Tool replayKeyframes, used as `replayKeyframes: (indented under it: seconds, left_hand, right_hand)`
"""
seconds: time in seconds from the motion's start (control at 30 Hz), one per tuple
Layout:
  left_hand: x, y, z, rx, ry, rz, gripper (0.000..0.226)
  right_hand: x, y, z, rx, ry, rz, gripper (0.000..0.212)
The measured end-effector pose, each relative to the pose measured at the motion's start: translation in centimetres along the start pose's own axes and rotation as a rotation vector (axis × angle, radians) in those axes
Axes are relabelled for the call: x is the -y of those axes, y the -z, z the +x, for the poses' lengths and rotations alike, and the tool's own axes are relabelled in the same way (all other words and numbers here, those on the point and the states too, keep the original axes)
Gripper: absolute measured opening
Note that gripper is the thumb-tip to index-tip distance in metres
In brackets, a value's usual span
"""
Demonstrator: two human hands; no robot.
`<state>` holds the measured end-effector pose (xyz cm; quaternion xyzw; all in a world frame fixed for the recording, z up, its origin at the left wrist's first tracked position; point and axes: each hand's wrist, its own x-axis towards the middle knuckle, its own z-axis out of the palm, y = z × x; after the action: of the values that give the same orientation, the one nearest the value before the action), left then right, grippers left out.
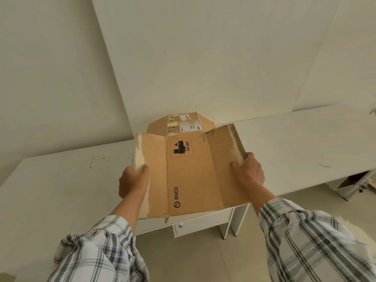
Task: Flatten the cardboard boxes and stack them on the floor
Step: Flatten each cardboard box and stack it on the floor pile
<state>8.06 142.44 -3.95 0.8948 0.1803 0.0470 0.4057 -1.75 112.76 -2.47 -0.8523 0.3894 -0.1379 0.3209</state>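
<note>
A brown cardboard box [189,171], opened out nearly flat, is held in the air in front of me above the table's front edge. It bears a PICO logo and a red-framed UN 3481 battery label. My left hand [133,181] grips its left flap at the torn white edge. My right hand [249,169] grips the right flap's edge, thumb on top. The far flaps with white shipping labels [184,124] point away from me toward the wall.
A long white table [61,180] runs left to right against the white wall. A white drawer unit [195,225] stands under it just below the box. Another drawer unit [354,185] sits under the table at the right. Beige tiled floor [193,261] lies below.
</note>
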Motion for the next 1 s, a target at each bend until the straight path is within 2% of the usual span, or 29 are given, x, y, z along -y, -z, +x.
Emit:
replayKeyframes:
  seconds: [0.23, 0.6, 1.0]
  left_hand:
    - [-9.0, -9.2, -4.3, 0.064, -0.07, 0.01, 0.04]
    - [-25.4, -27.6, -9.3, 0.169, -0.144, -0.001, 0.039]
    - [-41.9, -46.9, -21.5, 0.228, -0.194, 0.009, 0.036]
  right_hand:
    - [-7.5, 6.4, 8.0, -0.07, -0.041, 0.0, 0.052]
    - [-17.6, 16.7, 25.9, -0.15, -0.107, -0.04, 0.049]
    - [-32.5, 30.7, 43.8, -0.184, -0.157, -0.046, 0.052]
